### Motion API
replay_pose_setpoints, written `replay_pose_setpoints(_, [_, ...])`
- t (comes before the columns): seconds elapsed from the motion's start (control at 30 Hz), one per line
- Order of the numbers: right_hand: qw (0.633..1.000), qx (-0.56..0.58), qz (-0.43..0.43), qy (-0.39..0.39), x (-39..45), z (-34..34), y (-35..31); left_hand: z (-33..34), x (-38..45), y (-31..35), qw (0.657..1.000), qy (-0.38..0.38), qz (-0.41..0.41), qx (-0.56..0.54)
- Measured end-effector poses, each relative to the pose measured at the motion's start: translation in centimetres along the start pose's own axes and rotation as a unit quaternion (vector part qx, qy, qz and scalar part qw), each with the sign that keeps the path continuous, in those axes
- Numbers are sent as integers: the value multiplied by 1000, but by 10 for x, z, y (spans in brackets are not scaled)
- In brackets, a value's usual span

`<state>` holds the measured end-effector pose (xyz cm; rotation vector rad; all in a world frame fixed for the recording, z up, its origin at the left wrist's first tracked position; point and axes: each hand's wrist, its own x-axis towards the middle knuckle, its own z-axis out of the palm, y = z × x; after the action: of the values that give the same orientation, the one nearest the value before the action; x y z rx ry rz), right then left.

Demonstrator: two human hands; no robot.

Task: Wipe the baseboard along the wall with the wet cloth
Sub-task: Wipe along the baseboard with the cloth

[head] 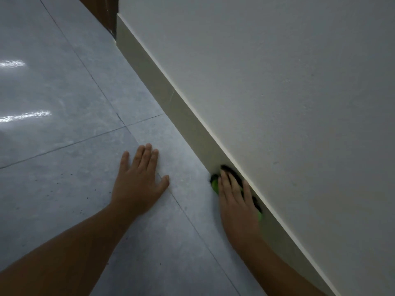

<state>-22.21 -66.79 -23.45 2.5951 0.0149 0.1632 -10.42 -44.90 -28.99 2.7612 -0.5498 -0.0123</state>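
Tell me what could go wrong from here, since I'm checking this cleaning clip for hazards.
The left hand is braced flat on the glossy tiled floor; if the tile is damp, it might slip. The right hand covers most of the green and black cloth against the baseboard, so fingers may scrape the wall.

We're indoors, down at floor level in what looks like a home or flat, though the exact room can't be told. Large glossy grey floor tiles [64, 92] with thin dark grout lines throw back streaks of light, a plain painted white wall [277, 82] rises on the right, and a cream baseboard [181, 116] runs along its foot to a corner. Past that corner there's a glimpse of brown wood [100, 11], a door or a cabinet, too little showing to say which
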Motion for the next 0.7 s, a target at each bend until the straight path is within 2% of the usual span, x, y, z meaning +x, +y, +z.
replay_pose_setpoints(0.13, [999,-19,-19,19,98,-22,-37,-1,0,0,1000,0,-3,0])
replay_pose_setpoints(0.23, [999,-30,-38,14,112,-17,-37,-1,0,-1,1000,1,2,-2])
replay_pose_setpoints(0.37, [996,0,-85,-25,38,9,-11,0,-1,-2,1000,3,2,-10])
replay_pose_setpoints(0.47, [998,6,-36,-56,-49,22,12,-3,0,-2,1000,-3,2,-7])
replay_pose_setpoints(0.53, [995,10,0,-104,-92,20,24,-3,1,-2,1000,-5,3,-5])
replay_pose_setpoints(0.6, [991,25,19,-130,-113,19,30,-4,0,-1,1000,-11,3,-4])
replay_pose_setpoints(0.7, [990,28,-4,-139,-109,23,30,-4,0,-1,1000,-12,2,-5])
